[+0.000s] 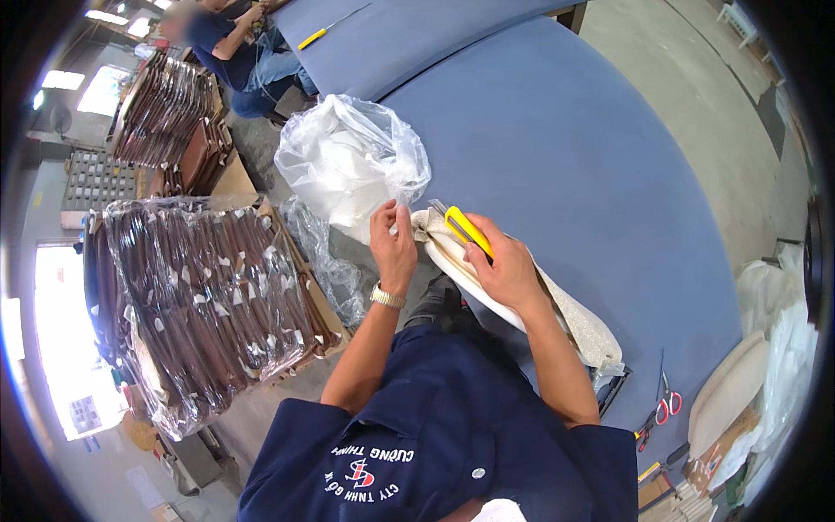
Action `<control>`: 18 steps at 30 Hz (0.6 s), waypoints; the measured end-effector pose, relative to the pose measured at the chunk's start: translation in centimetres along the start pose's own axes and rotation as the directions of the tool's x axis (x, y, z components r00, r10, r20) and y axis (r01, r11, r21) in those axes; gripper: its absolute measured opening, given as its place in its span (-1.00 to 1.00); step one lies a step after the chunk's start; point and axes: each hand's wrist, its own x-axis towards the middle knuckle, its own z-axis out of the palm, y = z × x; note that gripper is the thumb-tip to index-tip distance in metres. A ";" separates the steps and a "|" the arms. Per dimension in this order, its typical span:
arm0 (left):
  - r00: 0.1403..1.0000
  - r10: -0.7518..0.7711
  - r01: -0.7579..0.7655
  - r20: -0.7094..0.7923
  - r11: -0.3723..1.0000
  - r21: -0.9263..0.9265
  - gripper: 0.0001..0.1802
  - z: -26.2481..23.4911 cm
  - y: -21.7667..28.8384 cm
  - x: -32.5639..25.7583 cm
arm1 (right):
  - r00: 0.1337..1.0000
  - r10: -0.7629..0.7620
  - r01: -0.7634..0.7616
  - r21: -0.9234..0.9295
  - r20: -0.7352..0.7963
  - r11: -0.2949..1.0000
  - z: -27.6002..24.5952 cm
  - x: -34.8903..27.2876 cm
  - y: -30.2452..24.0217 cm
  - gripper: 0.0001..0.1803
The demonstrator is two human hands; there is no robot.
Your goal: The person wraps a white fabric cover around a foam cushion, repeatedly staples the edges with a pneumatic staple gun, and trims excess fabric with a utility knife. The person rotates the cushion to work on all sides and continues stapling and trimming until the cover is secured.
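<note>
My right hand [509, 271] grips a yellow box cutter [468, 231], its blade end pointing toward my left hand. My left hand [394, 250], with a watch on its wrist, has its fingers curled together beside a clear plastic bag [348, 165] of white material. Whatever those fingers pinch is too small to make out. Beneath the cutter, a long cushion-like piece with beige fabric [584, 329] lies along the near table edge. Its far end is bunched between my hands, and my right forearm covers part of it.
A blue-grey table [574, 148] spreads ahead and right. On it lie red-handled scissors [668, 407] and, far off, another yellow-handled tool [313, 38]. At left stand plastic-wrapped stacks of brown pieces [209, 287]. A seated person [239, 48] works beyond. A beige padded piece [729, 393] rests at right.
</note>
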 end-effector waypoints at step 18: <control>0.919 -0.030 0.132 0.394 0.963 -0.236 -0.84 -3.2 1.4 -1.1 | 0.994 -0.101 0.109 -0.296 0.043 0.949 -0.5 -1.9 -3.7 -0.50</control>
